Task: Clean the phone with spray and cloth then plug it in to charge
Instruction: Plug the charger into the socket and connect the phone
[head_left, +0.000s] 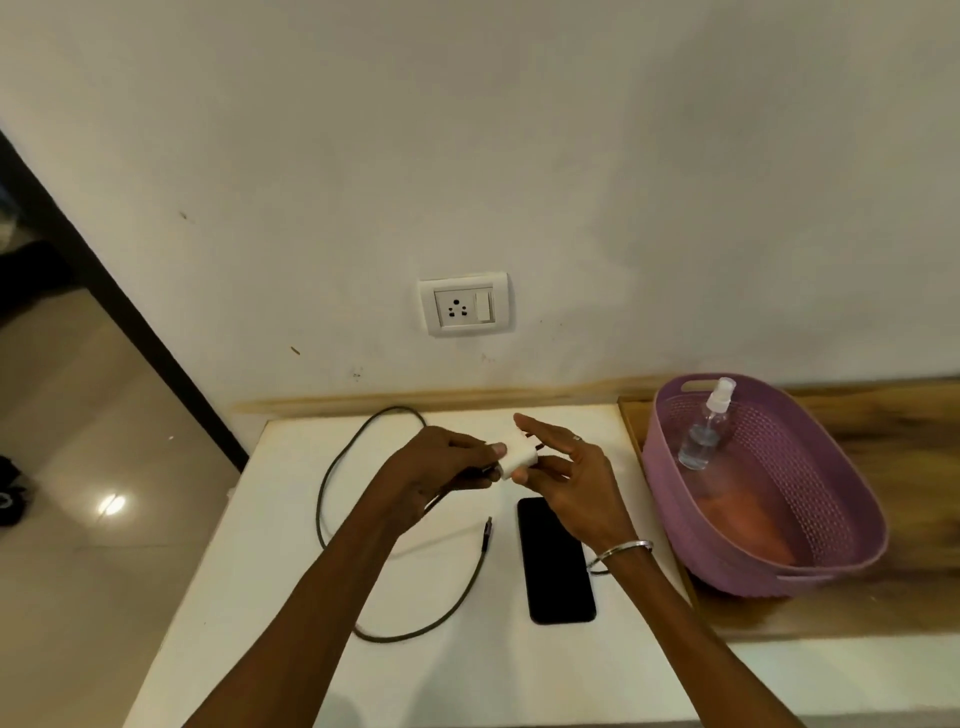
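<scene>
A black phone (558, 561) lies screen-up on the white table (291, 649). Above it both my hands meet around a small white charger adapter (517, 453). My left hand (441, 467) pinches the adapter's left end, where one end of the dark cable (332, 478) also runs under its fingers. My right hand (571, 478) touches the adapter's right side, thumb beneath it and fingers spread. The cable loops over the table and its free plug (487, 530) rests just left of the phone. A clear spray bottle (706, 426) leans inside the purple basket (831, 519), with an orange cloth (743, 519) on the basket floor.
A white wall socket with a switch (463, 304) is on the wall behind the table. The basket stands on a wooden surface (914, 467) to the right. Tiled floor (78, 467) lies beyond the table's left edge.
</scene>
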